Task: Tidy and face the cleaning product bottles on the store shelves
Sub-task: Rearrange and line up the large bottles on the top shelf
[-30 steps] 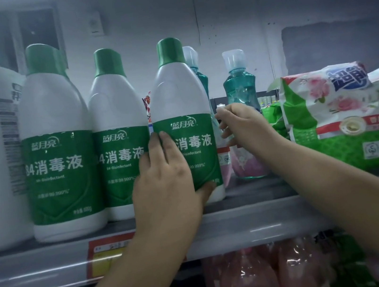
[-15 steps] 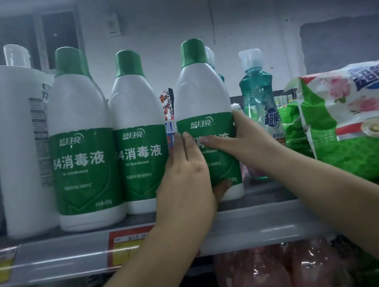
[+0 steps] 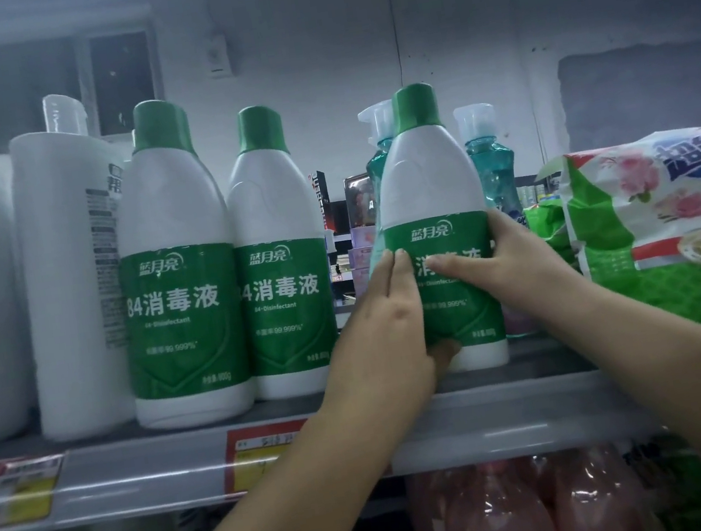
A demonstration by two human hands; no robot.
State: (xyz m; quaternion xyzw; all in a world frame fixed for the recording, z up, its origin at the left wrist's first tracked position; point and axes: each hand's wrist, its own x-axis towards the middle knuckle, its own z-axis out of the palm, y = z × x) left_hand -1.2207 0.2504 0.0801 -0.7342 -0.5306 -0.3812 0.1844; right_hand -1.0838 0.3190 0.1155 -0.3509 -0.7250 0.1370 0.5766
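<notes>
Across the lower middle of the frame runs the grey metal shelf [image 3: 479,424]. At the far left of it stand two big white plastic jugs [image 3: 66,282] with clear caps. Beside them you have three white disinfectant bottles with green caps and green labels: two close together at centre-left [image 3: 176,265], and a third [image 3: 430,188] right of centre, upright, its long axis vertical, apart from the pair. Your left hand [image 3: 388,328] wraps its lower left side and your right hand [image 3: 502,262] its right side, both clamped on it. I judge it needs sliding left to close that gap. Two teal bottles [image 3: 492,169] stand behind.
</notes>
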